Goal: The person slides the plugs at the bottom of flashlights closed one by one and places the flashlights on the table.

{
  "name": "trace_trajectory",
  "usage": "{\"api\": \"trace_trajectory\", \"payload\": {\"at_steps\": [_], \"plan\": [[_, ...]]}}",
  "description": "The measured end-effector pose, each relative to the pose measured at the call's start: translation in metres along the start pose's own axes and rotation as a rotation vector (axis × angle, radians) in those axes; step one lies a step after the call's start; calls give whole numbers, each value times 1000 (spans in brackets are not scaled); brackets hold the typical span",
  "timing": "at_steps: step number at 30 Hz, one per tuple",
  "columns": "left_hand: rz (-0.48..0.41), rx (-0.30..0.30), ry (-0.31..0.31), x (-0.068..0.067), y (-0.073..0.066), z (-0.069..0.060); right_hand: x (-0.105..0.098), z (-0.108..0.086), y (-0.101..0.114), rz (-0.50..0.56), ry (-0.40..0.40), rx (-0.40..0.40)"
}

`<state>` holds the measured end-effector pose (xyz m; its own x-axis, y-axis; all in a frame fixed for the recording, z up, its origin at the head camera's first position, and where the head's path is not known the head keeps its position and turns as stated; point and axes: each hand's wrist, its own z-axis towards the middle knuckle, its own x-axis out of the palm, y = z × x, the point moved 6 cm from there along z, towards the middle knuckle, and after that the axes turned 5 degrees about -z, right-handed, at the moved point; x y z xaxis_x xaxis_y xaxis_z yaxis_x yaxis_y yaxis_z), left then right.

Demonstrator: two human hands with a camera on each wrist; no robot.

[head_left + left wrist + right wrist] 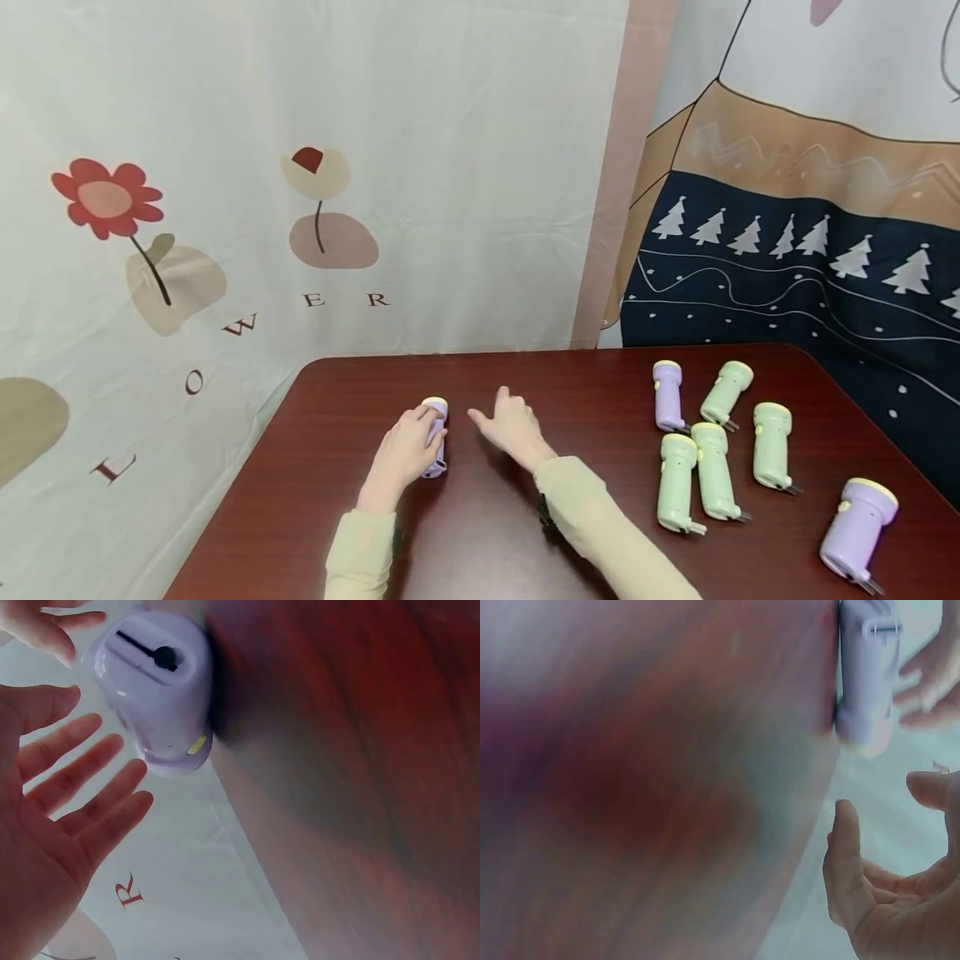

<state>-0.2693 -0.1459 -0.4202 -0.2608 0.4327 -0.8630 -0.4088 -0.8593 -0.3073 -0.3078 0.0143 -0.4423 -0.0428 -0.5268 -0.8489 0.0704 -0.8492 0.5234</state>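
Evidently, no grip is needed: the torch (pixel 156 694) is borne by the table (pixel 592 404), partly hidden by the left hand (pixel 405 448), whose fingers are spread; contact cannot be told. The right hand (pixel 514 427) is held nearby, empty, fingers loose.

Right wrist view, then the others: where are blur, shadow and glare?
Right wrist view: the tabletop is heavily blurred, the purple flashlight soft, the right hand crisper. Left wrist view: tabletop blurred too, small highlights on the flashlight. Head view: mostly sharp, with a pale sheen on the tabletop and shadow beside the right sleeve.
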Motion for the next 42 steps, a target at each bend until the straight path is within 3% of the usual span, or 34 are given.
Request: {"api": "trace_trajectory", "payload": {"at_steps": [10, 15, 21, 29, 32, 37, 42], "plan": [[18, 34, -10, 2, -1, -4, -40, 9, -30, -6, -10, 23], [6, 72, -12, 3, -5, -5, -60, 15, -44, -27, -55, 19], [17, 119, -16, 5, -9, -6, -89, 26, -82, -134, -103, 44], [23, 169, -29, 5, -13, -8, -128, 30, -139, -287, -132, 138], [28, 169, -21, 6, -13, -8, -137, 31, -158, -315, -72, 230], [42, 172, -22, 6, -13, -9, -142, 30, -186, -323, 105, 409], [51, 191, -36, 5, -15, -9, -146, 24, -202, -291, 171, 436]]}}
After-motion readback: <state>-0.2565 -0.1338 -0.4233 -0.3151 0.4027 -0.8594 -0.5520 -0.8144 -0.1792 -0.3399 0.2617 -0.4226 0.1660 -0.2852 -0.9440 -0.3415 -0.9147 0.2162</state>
